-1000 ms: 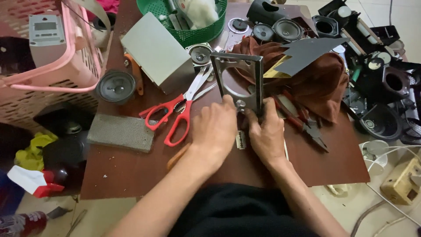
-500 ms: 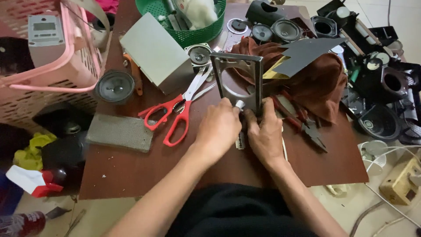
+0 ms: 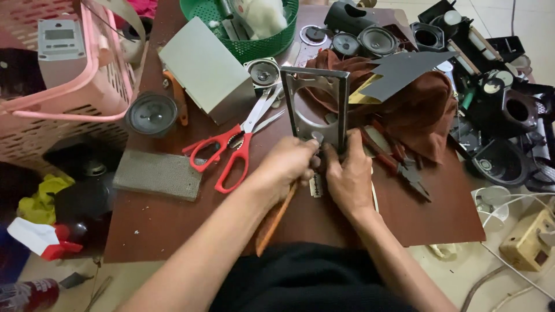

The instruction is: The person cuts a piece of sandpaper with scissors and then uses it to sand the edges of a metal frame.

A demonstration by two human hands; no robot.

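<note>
Right of the red scissors (image 3: 228,151), the left hand (image 3: 287,166) curls knuckles-up, fingers pinching the near edge of the grey metal frame (image 3: 316,104) lying mid-board and reaching far, while the right hand (image 3: 348,176) beside it, thumb touching the left's, clamps the frame's near right corner, pliers (image 3: 399,160) just right.

A metal frame (image 3: 315,104) stands on the worktop (image 3: 173,225) at its middle, with both hands (image 3: 329,170) at its near edge. Left of the frame lie scissors (image 3: 234,147); left of those, nearer, a flat block (image 3: 157,174). Far left sits a basket (image 3: 63,75), with a speaker (image 3: 151,114) just beside it and a box (image 3: 205,69) to the right of that. A cloth (image 3: 422,110) lies right of the frame, pliers (image 3: 399,164) at its near edge. A bowl-shaped basket (image 3: 243,29) sits at the far edge.
</note>
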